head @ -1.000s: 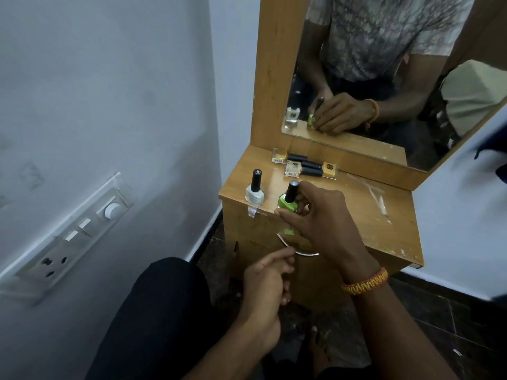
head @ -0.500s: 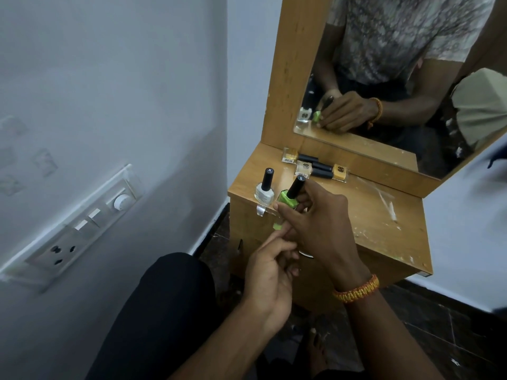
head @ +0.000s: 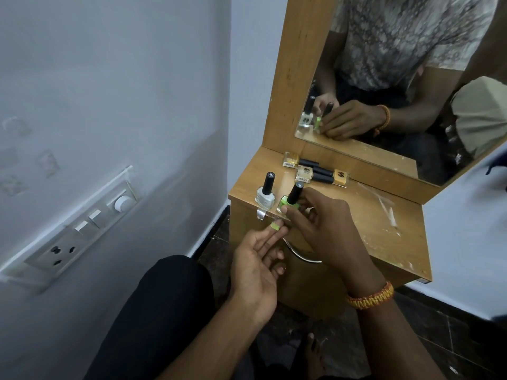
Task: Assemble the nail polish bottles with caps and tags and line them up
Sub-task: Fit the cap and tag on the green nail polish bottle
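At frame centre, a green bottle (head: 288, 206) (black-capped) is gripped by the right hand (head: 326, 229) on the table (head: 384, 229) edge; a green tag (head: 274, 226) is pinched in the left hand's (head: 255, 267) fingertips just below.

Green bottle (head: 288, 205) base behind right hand (head: 326, 231) fingers.

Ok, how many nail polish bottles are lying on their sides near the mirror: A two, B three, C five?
B: three yellowish nail polish bottles with black caps lie on their sides on the wooden dresser top near the mirror.
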A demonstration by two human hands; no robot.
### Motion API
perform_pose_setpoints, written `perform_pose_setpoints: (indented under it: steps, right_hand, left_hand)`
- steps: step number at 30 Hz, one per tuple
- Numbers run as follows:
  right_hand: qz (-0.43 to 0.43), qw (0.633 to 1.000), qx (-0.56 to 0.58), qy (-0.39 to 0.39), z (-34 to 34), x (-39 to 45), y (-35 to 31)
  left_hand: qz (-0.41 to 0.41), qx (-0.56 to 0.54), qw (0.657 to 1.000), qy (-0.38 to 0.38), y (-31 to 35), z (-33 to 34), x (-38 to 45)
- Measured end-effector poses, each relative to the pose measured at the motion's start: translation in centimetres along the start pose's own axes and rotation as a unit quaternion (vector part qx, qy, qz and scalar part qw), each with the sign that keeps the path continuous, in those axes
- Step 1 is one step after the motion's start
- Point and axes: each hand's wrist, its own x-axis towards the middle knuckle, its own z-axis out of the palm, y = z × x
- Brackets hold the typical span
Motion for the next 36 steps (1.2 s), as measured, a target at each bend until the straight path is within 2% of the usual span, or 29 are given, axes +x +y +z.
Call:
perform_pose_setpoints:
  steps: [5,36]
  right_hand:
    - [-0.025,0.998,-0.044,-0.048,-0.6,0.0,0.2]
    - [-0.024,0.998,-0.025,-0.052,-0.3,0.1,1.0]
  left_hand:
    - [-0.004,0.001,1.000,0.019,0.1,0.3,0.1]
    - [0.027,0.079,0.994,0.063,0.4,0.4,1.1]
